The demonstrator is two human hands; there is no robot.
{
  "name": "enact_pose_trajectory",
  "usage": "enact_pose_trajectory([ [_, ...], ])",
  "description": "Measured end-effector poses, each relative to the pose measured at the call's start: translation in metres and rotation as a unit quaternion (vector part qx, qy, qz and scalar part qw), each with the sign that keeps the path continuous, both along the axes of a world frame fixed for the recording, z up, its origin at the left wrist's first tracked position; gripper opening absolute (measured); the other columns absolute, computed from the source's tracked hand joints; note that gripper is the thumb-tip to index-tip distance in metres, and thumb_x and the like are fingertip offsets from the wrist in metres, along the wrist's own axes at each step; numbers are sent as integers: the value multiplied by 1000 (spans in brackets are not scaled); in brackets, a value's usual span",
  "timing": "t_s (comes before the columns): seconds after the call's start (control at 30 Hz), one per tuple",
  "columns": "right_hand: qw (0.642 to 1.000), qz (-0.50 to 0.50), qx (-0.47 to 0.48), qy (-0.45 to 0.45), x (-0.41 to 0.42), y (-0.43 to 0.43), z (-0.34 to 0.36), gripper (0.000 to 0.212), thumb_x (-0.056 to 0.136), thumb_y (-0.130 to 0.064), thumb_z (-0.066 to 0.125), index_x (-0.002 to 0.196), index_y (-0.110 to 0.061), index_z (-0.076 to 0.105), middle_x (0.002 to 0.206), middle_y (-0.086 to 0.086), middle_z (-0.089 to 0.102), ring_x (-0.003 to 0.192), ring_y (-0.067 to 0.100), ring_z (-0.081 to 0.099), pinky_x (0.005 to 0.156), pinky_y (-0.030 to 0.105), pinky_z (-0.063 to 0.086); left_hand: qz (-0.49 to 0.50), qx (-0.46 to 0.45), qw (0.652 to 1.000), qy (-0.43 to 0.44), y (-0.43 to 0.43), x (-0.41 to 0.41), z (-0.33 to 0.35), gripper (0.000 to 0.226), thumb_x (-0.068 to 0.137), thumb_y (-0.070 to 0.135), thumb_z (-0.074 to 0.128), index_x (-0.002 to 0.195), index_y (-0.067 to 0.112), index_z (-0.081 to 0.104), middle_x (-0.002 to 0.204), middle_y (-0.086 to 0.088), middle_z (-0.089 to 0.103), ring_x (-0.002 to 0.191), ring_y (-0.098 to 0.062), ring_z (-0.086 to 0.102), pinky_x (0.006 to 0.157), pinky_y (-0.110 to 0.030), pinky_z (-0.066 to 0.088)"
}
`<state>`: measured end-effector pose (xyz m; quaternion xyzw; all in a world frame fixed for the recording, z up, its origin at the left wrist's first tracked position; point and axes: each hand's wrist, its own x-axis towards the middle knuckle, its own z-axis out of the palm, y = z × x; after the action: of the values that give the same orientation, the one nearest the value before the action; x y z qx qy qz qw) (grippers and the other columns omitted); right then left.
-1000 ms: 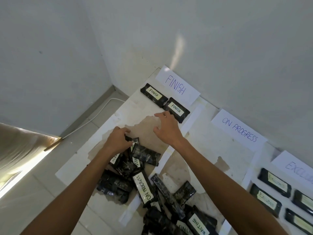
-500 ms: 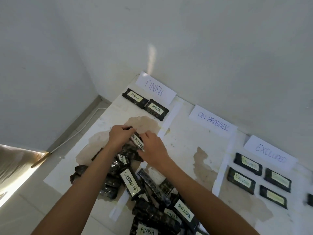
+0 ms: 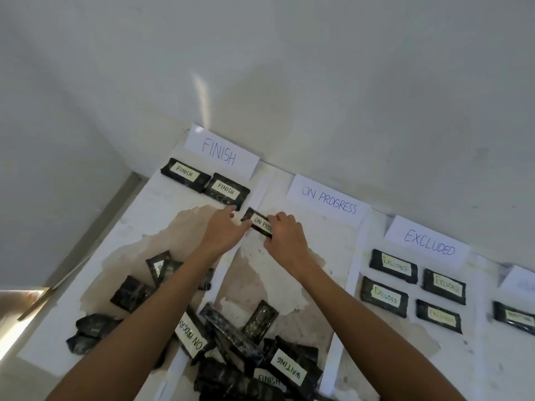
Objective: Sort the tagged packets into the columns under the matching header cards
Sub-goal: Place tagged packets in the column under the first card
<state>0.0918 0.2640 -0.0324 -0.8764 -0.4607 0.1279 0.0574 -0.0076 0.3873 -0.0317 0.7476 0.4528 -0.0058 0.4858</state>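
A black packet tagged ON PROGRESS (image 3: 258, 223) is held between both hands above the white strip dividing the FINISH and ON PROGRESS columns. My left hand (image 3: 222, 231) pinches its left end; my right hand (image 3: 285, 235) grips its right end and hides part of the tag. The ON PROGRESS header card (image 3: 328, 200) lies just right of it, with bare table below. The FINISH card (image 3: 220, 152) has two FINISH packets (image 3: 226, 189) under it. The EXCLUDED card (image 3: 428, 242) heads several EXCLUDED packets (image 3: 393, 266). A loose pile of packets (image 3: 231, 351) lies near me.
A WAITING packet (image 3: 514, 317) and part of another card (image 3: 519, 280) show at the right edge. The wall rises directly behind the cards. The table's left edge drops to a tiled floor (image 3: 17, 351) with a cable.
Both hands lifted an ON PROGRESS packet out of the pile and carried it up and to the right, toward the ON PROGRESS column. The camera view shifted right.
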Motion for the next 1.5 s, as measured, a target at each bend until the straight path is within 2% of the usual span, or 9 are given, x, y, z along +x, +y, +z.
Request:
enact_pose_trajectory([
  [0.1, 999, -19, -37, -5, 31, 2, -7, 38, 83, -12, 56, 120, -7, 54, 115, 13, 54, 102, 33, 50, 79, 39, 38, -111, 144, 983, 36, -3, 13, -14, 59, 88, 34, 57, 139, 11, 38, 139, -14, 43, 127, -33, 38, 103, -44, 35],
  [0.23, 998, -18, -65, 9, 53, 6, -19, 38, 85, -11, 54, 123, -7, 52, 118, 13, 52, 106, 32, 47, 84, 39, 37, -165, 187, 965, 78, -7, 21, -30, 56, 89, 30, 54, 139, 11, 38, 140, -15, 42, 126, -33, 39, 102, -44, 38],
  [0.4, 996, 6, -82, 19, 58, 9, -32, 37, 86, -6, 49, 124, -6, 52, 118, 13, 50, 106, 31, 45, 86, 39, 36, -184, 186, 961, 86, -10, 18, -41, 53, 88, 26, 54, 137, 13, 41, 140, -12, 42, 125, -31, 39, 101, -43, 38],
  [0.63, 995, 1, -94, 15, 53, 6, -27, 49, 85, -14, 51, 133, -8, 43, 126, 14, 46, 110, 33, 43, 91, 40, 35, -196, 207, 957, 56, -6, 1, -38, 49, 88, 23, 55, 135, 14, 44, 139, -10, 45, 126, -30, 40, 102, -44, 38],
  [0.87, 998, 25, -65, 10, 23, 3, -3, 44, 87, -17, 50, 129, -7, 46, 127, 13, 46, 108, 32, 43, 87, 40, 36, -232, 201, 951, 39, 15, -67, -20, 38, 85, 16, 58, 124, 14, 57, 125, -6, 56, 112, -26, 49, 96, -40, 43],
  [1.07, 994, 84, -65, 33, -22, 4, 6, 47, 90, -23, 50, 134, -10, 43, 133, 11, 43, 120, 30, 40, 96, 42, 35, -256, 198, 943, 72, 25, -125, -15, 49, 79, 23, 67, 126, 20, 54, 131, -2, 50, 119, -23, 44, 101, -37, 40],
  [1.23, 990, 110, -71, 59, -52, 6, 5, 48, 91, -22, 49, 137, -12, 41, 135, 11, 41, 119, 31, 40, 96, 42, 34, -342, 207, 903, 159, 22, -149, -29, 68, 73, 24, 73, 135, 24, 46, 141, -3, 37, 128, -25, 34, 107, -37, 30],
  [1.33, 988, 120, -70, 65, -63, 6, 5, 47, 92, -21, 49, 138, -12, 41, 136, 11, 41, 119, 31, 41, 97, 44, 35, -336, 238, 899, 148, 20, -153, -36, 62, 74, 18, 68, 132, 25, 49, 138, -6, 39, 123, -26, 40, 103, -39, 35],
  [1.5, 987, 121, -56, 93, -68, 1, 8, 48, 92, -21, 49, 139, -13, 42, 136, 10, 42, 120, 30, 42, 99, 44, 37, -304, 232, 921, 73, 28, -147, -32, 40, 86, 20, 58, 126, 21, 56, 121, -6, 52, 102, -25, 54, 88, -38, 47],
])
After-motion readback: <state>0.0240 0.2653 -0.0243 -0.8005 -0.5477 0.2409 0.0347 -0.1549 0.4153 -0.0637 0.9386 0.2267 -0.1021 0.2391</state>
